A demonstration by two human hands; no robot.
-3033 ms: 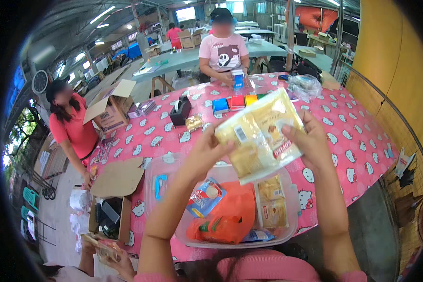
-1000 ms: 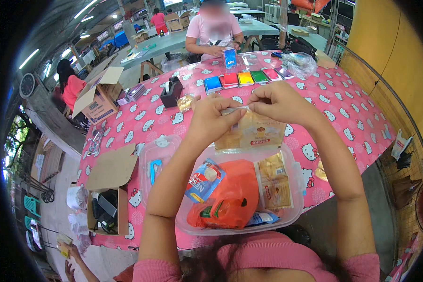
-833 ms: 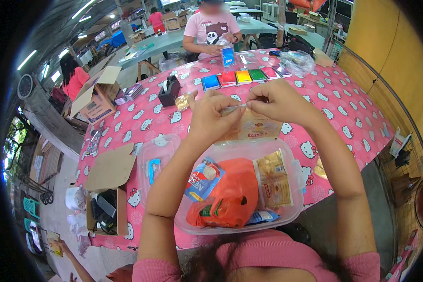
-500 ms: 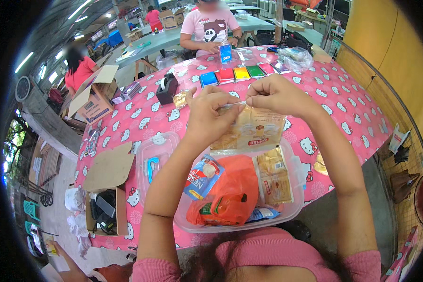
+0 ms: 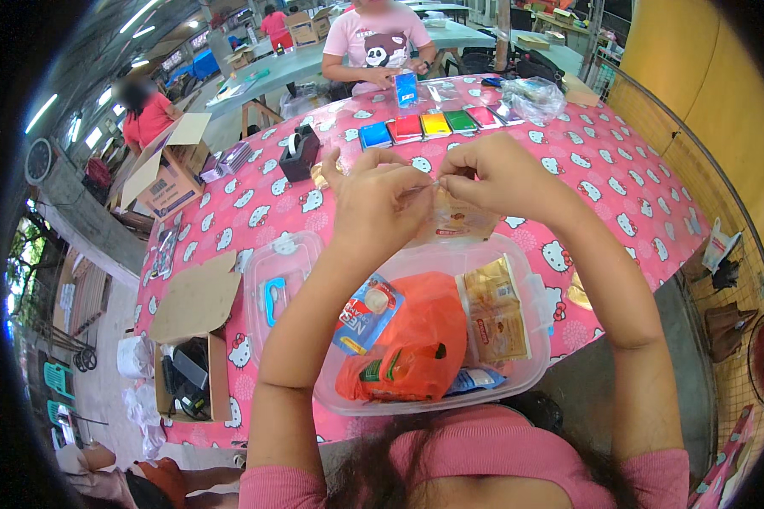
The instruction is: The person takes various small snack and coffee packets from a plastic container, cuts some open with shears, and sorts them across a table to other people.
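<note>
Over the far rim of a clear plastic tub (image 5: 530, 373), my left hand (image 5: 380, 204) and right hand (image 5: 497, 174) meet. Both pinch the upper edge of a gold coffee packet (image 5: 460, 222), which hangs below the fingertips, partly hidden by my left hand. Inside the tub, an orange-red plastic bag (image 5: 429, 327) takes up the middle. A blue and red packet (image 5: 375, 307) leans at its left, partly behind my left forearm. Another gold packet (image 5: 497, 318) stands against the right side, and a blue packet (image 5: 475, 380) lies low at the front.
Left of the tub lie its clear lid (image 5: 307, 246) with a blue handle (image 5: 272, 301) and an open cardboard box (image 5: 216, 373) of dark items. Farther off are a tape dispenser (image 5: 300, 154), several coloured notebooks (image 5: 435, 125) and a crumpled plastic bag (image 5: 533, 100). A person (image 5: 380, 51) works across the table.
The gold packet has tipped and folded, so less of its face shows. My hands stay nearly in place, still pinching it. At the lower left, another person has shifted.
</note>
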